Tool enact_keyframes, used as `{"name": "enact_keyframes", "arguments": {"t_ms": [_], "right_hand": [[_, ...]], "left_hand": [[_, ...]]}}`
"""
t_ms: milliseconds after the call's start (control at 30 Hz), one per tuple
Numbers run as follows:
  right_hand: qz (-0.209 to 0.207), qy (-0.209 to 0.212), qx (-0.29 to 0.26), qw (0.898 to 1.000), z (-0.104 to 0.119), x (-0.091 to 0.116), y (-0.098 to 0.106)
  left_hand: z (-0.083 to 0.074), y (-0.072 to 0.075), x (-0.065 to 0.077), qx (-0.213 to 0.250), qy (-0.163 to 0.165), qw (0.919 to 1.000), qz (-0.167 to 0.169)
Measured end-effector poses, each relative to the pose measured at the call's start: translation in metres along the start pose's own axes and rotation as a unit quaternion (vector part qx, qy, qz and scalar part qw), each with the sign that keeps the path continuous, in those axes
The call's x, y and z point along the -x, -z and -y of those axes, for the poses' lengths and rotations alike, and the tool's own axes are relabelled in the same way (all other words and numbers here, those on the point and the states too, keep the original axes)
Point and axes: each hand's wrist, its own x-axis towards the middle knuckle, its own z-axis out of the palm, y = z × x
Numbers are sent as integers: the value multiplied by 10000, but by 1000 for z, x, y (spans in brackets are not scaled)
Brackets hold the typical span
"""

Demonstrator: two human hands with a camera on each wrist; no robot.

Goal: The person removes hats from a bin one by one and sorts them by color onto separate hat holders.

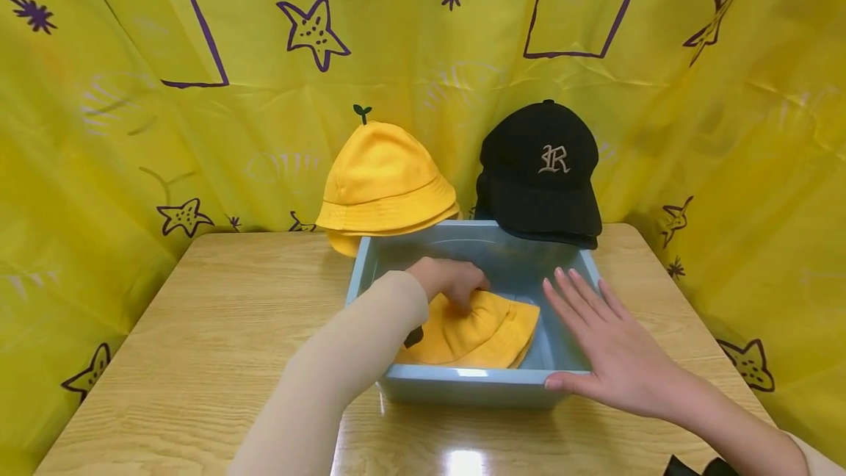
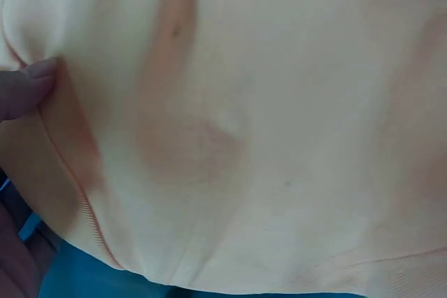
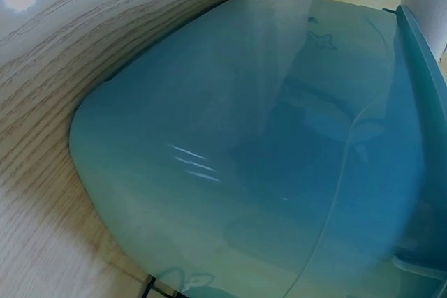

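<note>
My left hand [image 1: 457, 282] reaches down into a light blue bin [image 1: 472, 374] and grips a yellow bucket hat [image 1: 496, 329] lying inside it. In the left wrist view, the thumb [image 2: 28, 92] presses on the edge of the hat [image 2: 237, 137], with the other fingers partly hidden behind the cloth. At the bin's right side is my right hand [image 1: 615, 347], fingers straight and spread over the rim, thumb by the front right corner. The right wrist view is filled by the bin's smooth outer wall [image 3: 244, 144].
Behind the bin's left rear corner stands a stack of yellow bucket hats [image 1: 383, 182], the top one with a green sprout. Black caps [image 1: 538, 160] are stacked at its right rear corner. A yellow patterned curtain [image 1: 396, 35] surrounds the wooden table [image 1: 218, 344].
</note>
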Motion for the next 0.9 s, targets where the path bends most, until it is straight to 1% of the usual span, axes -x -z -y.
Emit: {"name": "enact_keyframes", "arguments": {"t_ms": [200,333,433,667,900], "right_hand": [[84,-43,20,10000,2,0,1],[179,-120,2,9998,3,0,1],[195,-138,6,9997,4,-1,2],[152,-173,-63,9997,3,-2,2],[233,-354,-458,9980,2,-1,7]], "left_hand": [[-2,11,11,342,-37,9994,28],[-5,21,17,401,-270,9988,-10],[-6,32,22,335,-518,9980,-167],[-8,54,36,100,-821,9949,-575],[-12,74,51,103,-903,9909,-995]]}}
